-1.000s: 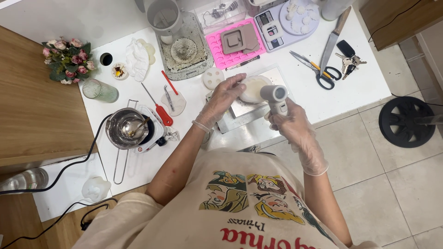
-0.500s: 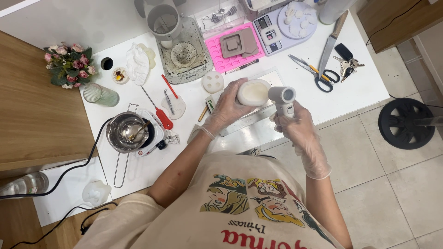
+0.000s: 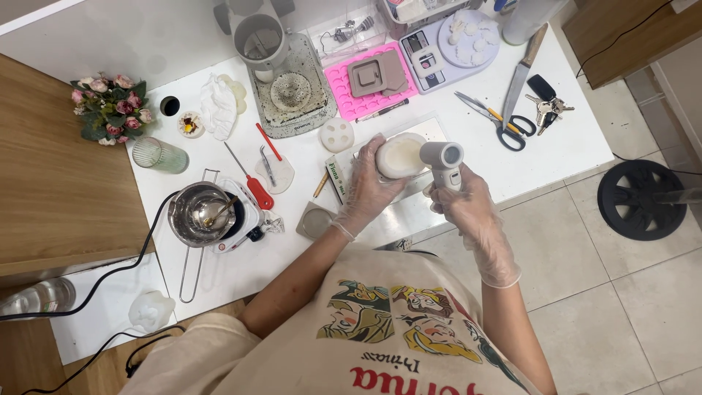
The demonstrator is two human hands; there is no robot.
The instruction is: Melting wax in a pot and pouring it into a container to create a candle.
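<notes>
White round mould [image 3: 400, 156] in left hand [image 3: 369, 186], grey heat gun [image 3: 442, 162] upright, nozzle facing it

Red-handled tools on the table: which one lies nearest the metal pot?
The thick-handled red tool, lying beside the metal pot; the thin red stick lies farther up.

Both hands wear thin, clear disposable gloves, crinkled and loose, ending in a rolled cuff at each wrist: the left hand [image 3: 368, 192] and the right hand [image 3: 462, 201]. The forearms are bare. The torso is covered by a cream short-sleeved shirt printed with colourful cartoon figures above red lettering.
</notes>
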